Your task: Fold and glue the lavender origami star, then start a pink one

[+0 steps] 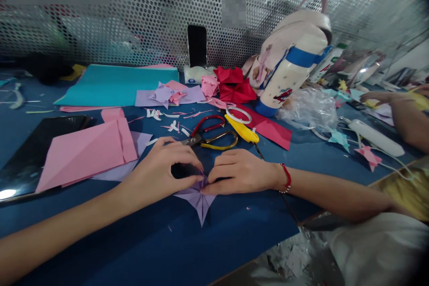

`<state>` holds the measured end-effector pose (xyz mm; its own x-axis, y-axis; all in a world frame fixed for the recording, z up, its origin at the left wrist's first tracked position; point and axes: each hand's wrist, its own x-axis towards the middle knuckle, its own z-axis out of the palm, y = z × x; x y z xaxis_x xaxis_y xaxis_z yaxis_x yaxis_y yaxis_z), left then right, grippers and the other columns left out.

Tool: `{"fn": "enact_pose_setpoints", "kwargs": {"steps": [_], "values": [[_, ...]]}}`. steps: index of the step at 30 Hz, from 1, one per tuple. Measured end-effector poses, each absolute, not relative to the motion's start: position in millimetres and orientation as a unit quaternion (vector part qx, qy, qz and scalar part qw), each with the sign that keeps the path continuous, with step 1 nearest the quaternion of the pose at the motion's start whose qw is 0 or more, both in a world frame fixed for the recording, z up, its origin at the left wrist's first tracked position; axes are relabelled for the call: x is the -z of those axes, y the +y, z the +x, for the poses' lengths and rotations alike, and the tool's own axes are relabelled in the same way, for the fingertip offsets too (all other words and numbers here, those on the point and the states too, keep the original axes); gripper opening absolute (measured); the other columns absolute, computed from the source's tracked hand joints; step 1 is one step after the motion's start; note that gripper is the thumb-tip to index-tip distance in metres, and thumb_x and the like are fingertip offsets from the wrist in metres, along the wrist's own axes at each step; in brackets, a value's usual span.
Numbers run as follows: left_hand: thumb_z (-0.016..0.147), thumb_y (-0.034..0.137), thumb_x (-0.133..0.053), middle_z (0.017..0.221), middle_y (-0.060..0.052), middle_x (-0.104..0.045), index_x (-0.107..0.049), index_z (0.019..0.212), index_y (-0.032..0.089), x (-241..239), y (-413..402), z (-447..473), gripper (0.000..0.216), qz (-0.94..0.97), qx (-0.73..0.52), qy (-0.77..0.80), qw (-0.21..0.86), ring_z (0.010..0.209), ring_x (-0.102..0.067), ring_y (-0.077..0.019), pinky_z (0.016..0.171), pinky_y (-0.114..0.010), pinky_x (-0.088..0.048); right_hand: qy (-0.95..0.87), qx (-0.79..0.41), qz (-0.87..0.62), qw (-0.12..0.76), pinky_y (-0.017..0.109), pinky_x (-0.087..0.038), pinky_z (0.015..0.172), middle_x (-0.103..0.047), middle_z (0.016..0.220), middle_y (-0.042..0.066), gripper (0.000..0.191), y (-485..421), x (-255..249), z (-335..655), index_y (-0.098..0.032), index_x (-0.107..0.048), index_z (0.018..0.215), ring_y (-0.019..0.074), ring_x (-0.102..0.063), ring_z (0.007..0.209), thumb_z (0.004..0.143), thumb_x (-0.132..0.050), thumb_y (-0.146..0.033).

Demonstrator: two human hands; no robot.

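Observation:
Between my two hands lies a folded purple paper star [201, 205], its pointed tips toward me on the blue table. My left hand [167, 165] pinches the star's upper part between thumb and fingers. From the other side my right hand [237, 172], with a red bracelet at the wrist, presses its closed fingers on the same part. The folds under the fingertips are partly hidden. Just beyond my hands rest scissors [196, 140] with red and yellow handles, a yellow cutter [241, 128] and a white tape ring [238, 115].
Pink sheets [87, 152] overlap a dark tablet [40, 143] at left. Blue paper [120, 82], red folded stars [234, 85], a propped phone [197, 47], a bottle [284, 80] and a bag [295, 31] stand farther back. Another person's hand [382, 97] is at right.

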<state>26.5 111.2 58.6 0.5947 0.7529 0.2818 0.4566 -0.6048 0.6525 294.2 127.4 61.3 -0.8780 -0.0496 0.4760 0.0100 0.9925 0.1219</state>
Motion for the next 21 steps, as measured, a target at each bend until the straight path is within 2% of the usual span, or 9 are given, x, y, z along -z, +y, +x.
{"fn": "enact_pose_setpoints", "kwargs": {"steps": [7,14,21], "values": [[0.090,0.032,-0.076,0.093,0.013,-0.081,-0.078,0.089,0.033,-60.5,106.7,30.5,0.003,0.849,-0.293,0.359,0.255,0.093,-0.075,-0.0160,0.104,-0.041,-0.028,-0.965,0.056,0.010,0.254,0.030,-0.044,0.073,-0.079,0.102,-0.002,0.018,126.5,-61.9,294.6,-0.021,-0.079,0.115,0.0131,-0.061,0.091,0.116,-0.061,-0.020],[0.095,0.031,-0.074,0.090,0.013,-0.080,-0.080,0.087,0.035,-57.8,109.5,29.5,0.010,0.849,-0.305,0.347,0.256,0.089,-0.074,-0.0150,0.104,-0.042,-0.028,-0.965,0.067,0.011,0.252,0.030,-0.043,0.072,-0.079,0.103,-0.002,0.018,127.2,-62.2,294.9,-0.021,-0.080,0.115,0.0122,-0.062,0.090,0.116,-0.062,-0.020],[0.096,0.028,-0.076,0.090,0.015,-0.081,-0.080,0.088,0.035,-56.5,111.1,29.6,0.012,0.849,-0.314,0.341,0.255,0.087,-0.074,-0.0135,0.102,-0.040,-0.030,-0.959,0.104,0.018,0.261,0.030,-0.041,0.067,-0.077,0.103,-0.001,0.020,126.2,-60.2,293.5,-0.022,-0.078,0.127,0.0122,-0.059,0.086,0.114,-0.063,-0.017]]}}
